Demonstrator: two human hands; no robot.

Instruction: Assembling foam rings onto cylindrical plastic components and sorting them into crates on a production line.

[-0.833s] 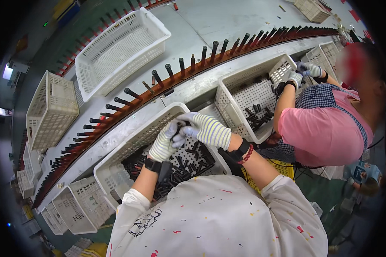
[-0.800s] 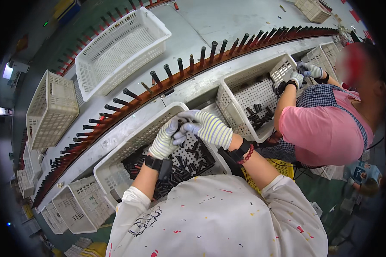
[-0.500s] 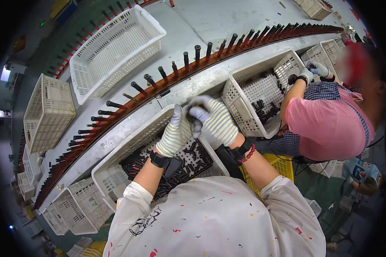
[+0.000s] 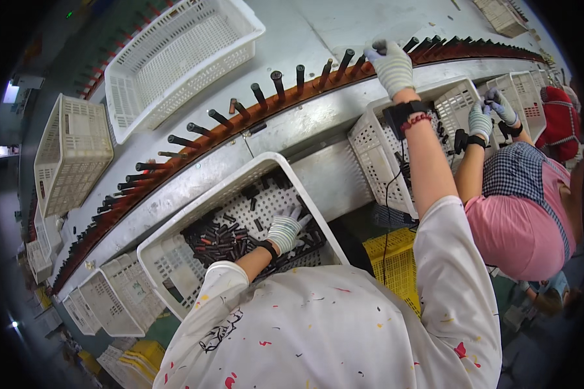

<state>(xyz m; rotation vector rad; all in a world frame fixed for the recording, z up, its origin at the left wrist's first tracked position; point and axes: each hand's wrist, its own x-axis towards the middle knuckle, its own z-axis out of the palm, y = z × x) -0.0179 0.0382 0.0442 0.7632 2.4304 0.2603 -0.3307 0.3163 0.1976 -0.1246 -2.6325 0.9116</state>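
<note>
My left hand, in a striped knit glove, is low inside a white perforated crate. Its fingers are spread over small black cylindrical pieces, a few with reddish parts. My right hand, gloved alike, reaches far out to the curved red-brown rail. Its fingers are bent together among the upright black-topped rods standing along that rail. Whatever lies between those fingertips is hidden. A black band and a red bead bracelet sit on the right wrist.
A co-worker in pink stands to my right, gloved hands over another white crate. An empty-looking white basket rests on the grey table beyond the rail. A yellow crate is below, crossed by a thin black cable.
My hands, together above the crate before, have parted. The left has gone down into the black pieces; the right has stretched forward and right to the rail.
</note>
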